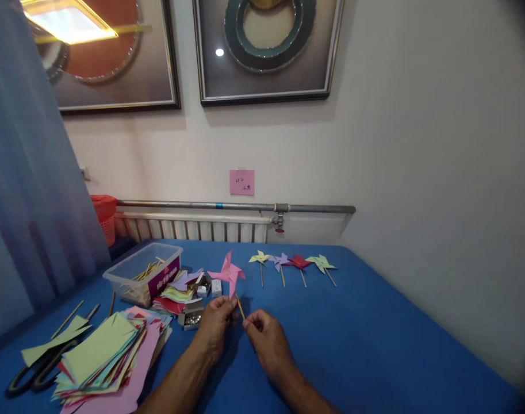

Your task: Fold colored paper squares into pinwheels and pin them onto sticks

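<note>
A pink paper pinwheel (228,272) on a thin wooden stick (240,307) is held up over the blue table, its blades facing me. The fingers of my left hand (217,323) pinch at its lowest blade, close to the top of the stick. My right hand (266,339) grips the bottom end of the stick between thumb and fingers. Just left of my left hand lies an open small box (192,315) of shiny metal pins or tacks. Beyond it are another open small box (203,284) and a white one (216,288).
Finished pinwheels in yellow (260,257), purple (280,261), red (298,262) and pale green (322,263) lie in a row. Leftward are a clear tub (167,251) of sticks, a stack of coloured paper (102,348) and black-handled scissors (42,376). A radiator (193,230) stands behind the table.
</note>
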The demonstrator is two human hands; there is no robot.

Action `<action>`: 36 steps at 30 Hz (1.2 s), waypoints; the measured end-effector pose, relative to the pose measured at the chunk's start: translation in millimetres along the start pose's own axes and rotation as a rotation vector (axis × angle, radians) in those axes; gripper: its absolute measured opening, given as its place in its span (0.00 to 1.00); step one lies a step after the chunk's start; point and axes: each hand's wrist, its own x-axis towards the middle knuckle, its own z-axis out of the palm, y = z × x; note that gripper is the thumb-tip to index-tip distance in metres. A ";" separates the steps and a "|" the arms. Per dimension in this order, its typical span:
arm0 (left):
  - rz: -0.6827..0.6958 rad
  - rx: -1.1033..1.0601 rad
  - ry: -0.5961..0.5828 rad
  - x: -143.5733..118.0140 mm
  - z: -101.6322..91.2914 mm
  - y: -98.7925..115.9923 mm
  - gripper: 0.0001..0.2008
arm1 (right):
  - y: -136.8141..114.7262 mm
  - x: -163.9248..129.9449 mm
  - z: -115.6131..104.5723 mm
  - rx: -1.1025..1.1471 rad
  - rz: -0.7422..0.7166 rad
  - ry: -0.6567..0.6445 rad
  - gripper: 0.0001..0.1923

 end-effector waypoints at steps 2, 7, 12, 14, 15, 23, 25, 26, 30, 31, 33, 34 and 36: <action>-0.012 0.109 -0.016 -0.6 1.8 -4.8 0.21 | -2.0 4.6 -6.2 -0.052 0.007 0.029 0.08; 0.086 0.585 -0.112 -5.7 6.8 -18.9 0.13 | 3.2 28.3 -48.2 -0.313 -0.097 0.089 0.09; 0.199 0.955 -0.215 -15.4 8.8 -20.2 0.07 | 19.6 58.2 -152.0 -0.679 0.065 0.271 0.13; 0.222 1.035 -0.232 -17.6 9.5 -19.3 0.07 | 25.3 66.6 -202.3 -0.768 0.157 0.374 0.16; 0.236 1.068 -0.238 -18.3 9.8 -19.3 0.07 | 28.2 69.3 -225.6 -0.813 0.217 0.424 0.17; 0.292 1.139 -0.294 -22.1 10.6 -20.2 0.08 | 57.9 73.4 -299.3 -1.036 0.398 0.498 0.20; 0.293 1.126 -0.296 -22.9 10.1 -19.6 0.08 | 62.3 73.8 -297.0 -1.066 0.383 0.494 0.20; 0.292 1.120 -0.298 -23.2 9.8 -19.4 0.08 | 63.6 74.0 -295.9 -1.079 0.377 0.490 0.20; 0.287 1.116 -0.306 -23.3 8.2 -20.3 0.08 | 66.1 74.6 -295.4 -1.111 0.354 0.479 0.19; 0.290 1.118 -0.307 -23.1 7.8 -20.8 0.08 | 66.7 74.8 -296.0 -1.116 0.346 0.475 0.18; 0.294 1.123 -0.309 -22.4 7.1 -21.7 0.08 | 67.8 75.1 -297.2 -1.122 0.333 0.464 0.17; 0.294 1.127 -0.310 -22.0 6.8 -22.1 0.08 | 68.2 75.3 -297.7 -1.123 0.328 0.459 0.17; 0.292 1.139 -0.317 -21.2 6.3 -23.0 0.08 | 68.8 75.5 -298.3 -1.124 0.326 0.453 0.17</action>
